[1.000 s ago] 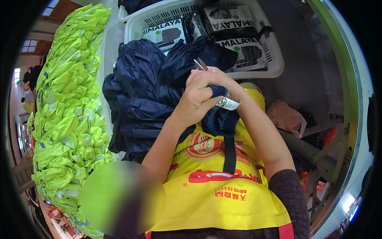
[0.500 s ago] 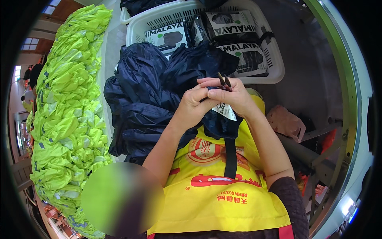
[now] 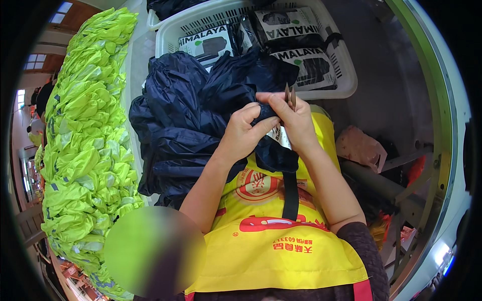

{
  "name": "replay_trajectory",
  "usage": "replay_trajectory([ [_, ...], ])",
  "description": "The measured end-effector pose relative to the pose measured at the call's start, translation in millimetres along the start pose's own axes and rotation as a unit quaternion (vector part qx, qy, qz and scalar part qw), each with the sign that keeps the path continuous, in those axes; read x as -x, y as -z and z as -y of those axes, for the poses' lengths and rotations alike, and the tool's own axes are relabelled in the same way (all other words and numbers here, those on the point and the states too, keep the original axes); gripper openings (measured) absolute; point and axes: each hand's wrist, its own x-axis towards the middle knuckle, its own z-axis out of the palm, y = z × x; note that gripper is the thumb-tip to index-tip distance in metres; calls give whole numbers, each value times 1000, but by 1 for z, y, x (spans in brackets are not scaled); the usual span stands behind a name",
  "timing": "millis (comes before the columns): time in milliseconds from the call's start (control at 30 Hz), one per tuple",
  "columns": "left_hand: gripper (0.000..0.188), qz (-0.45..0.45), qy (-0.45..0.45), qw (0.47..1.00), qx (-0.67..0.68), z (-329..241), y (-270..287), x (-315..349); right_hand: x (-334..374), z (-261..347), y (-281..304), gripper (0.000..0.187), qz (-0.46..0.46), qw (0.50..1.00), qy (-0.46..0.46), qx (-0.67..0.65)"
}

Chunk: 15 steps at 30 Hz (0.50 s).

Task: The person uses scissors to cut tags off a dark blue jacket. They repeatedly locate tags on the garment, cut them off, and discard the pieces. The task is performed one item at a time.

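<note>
A dark navy garment (image 3: 175, 125) of thin, shiny cloth lies bunched on the table and reaches over my lap. My left hand (image 3: 240, 133) pinches a gathered edge of it between thumb and fingers. Close beside it, my right hand (image 3: 297, 123) grips the same edge, with a pair of thread snips (image 3: 290, 96) tucked in the palm, blades pointing up. The snips' handles are hidden by the fingers. A white printed label (image 3: 279, 135) hangs from the cloth below the hands.
Beyond the garment stands a white plastic basket (image 3: 346, 85) holding packaged dark garments (image 3: 312, 67). A long heap of neon-yellow garments (image 3: 85, 150) fills the left side. On the right are a metal frame (image 3: 437, 125) and a crumpled pinkish bag (image 3: 360, 148). I wear a yellow apron (image 3: 281, 266).
My hands have moved slightly apart, showing a bit of navy edge stretched between them. The right hand and the snips have shifted a little to the right, and the label is more covered.
</note>
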Motion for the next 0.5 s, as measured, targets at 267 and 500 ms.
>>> replay_trajectory([
  [267,11,3,48,996,77,6,2,4,3,34,65,38,141,983,-76,85],
  [500,10,30,44,995,88,6,5,4,13,31,64,30,214,914,37,344],
])
